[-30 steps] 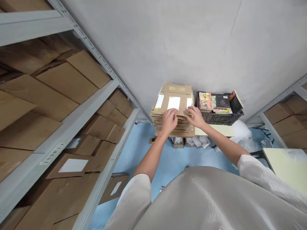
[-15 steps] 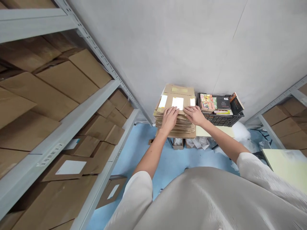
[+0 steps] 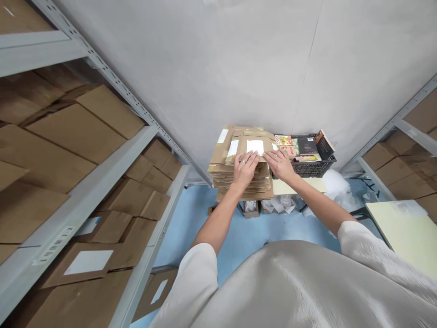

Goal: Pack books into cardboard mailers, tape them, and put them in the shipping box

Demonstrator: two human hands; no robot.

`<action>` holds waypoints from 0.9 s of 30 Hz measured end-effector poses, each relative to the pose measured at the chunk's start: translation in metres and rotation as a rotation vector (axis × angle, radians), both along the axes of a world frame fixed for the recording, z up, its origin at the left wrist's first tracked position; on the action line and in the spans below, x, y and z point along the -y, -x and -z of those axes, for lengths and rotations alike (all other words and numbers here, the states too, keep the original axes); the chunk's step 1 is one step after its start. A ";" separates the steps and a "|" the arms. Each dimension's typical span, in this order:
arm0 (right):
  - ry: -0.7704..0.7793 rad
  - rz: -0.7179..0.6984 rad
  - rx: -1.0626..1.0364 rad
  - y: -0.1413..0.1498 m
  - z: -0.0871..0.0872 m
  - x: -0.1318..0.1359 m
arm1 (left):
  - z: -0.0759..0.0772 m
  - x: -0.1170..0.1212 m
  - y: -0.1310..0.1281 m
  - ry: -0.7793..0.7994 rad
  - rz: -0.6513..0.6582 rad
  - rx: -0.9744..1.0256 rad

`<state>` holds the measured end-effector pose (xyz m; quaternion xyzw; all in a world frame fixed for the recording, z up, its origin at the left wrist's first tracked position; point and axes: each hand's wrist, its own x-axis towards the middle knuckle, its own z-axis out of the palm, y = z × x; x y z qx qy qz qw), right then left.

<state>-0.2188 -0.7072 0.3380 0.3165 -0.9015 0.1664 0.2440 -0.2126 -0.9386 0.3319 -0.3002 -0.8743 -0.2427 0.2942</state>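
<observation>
A flattened cardboard box point(image 3: 242, 145) with white labels lies askew on top of a stack of flattened boxes point(image 3: 221, 181). My left hand point(image 3: 245, 168), with a ring on one finger, grips its near edge, fingers on top. Just to the right, my right hand point(image 3: 280, 165) holds the same edge near the right corner. Both thumbs are hidden under the cardboard. At the stack's right side stands a black plastic crate point(image 3: 312, 170) filled with books point(image 3: 307, 148).
Metal shelving point(image 3: 112, 175) full of cardboard boxes point(image 3: 77, 132) rises on the left, with another rack point(image 3: 416, 134) at the right. A pale wall point(image 3: 239, 64) closes the back. A pale yellow table point(image 3: 403, 232) stands at right. White packing material point(image 3: 336, 184) lies beyond the crate.
The top flattened box has shifted right and turned against the stack, uncovering another labelled box beneath at the left. Both hands moved with it. The camera view has swung slightly.
</observation>
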 end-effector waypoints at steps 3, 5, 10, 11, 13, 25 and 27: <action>-0.066 0.048 -0.067 -0.008 -0.001 -0.013 | 0.002 -0.012 0.002 0.042 0.009 -0.049; -0.099 0.085 -0.101 -0.014 -0.001 -0.025 | 0.003 -0.023 0.004 0.066 0.025 -0.075; -0.140 0.202 -0.144 -0.032 -0.003 -0.071 | 0.006 -0.071 0.012 0.064 0.123 -0.114; -0.145 0.231 -0.146 -0.037 -0.004 -0.083 | 0.005 -0.085 0.013 0.061 0.148 -0.117; -0.153 0.291 -0.146 -0.047 -0.006 -0.109 | 0.005 -0.114 0.015 0.055 0.200 -0.124; -0.185 0.666 -0.082 -0.152 0.007 -0.310 | 0.013 -0.353 -0.016 0.046 0.570 -0.111; -0.191 0.736 -0.059 -0.181 0.012 -0.349 | 0.019 -0.401 -0.031 0.050 0.644 -0.111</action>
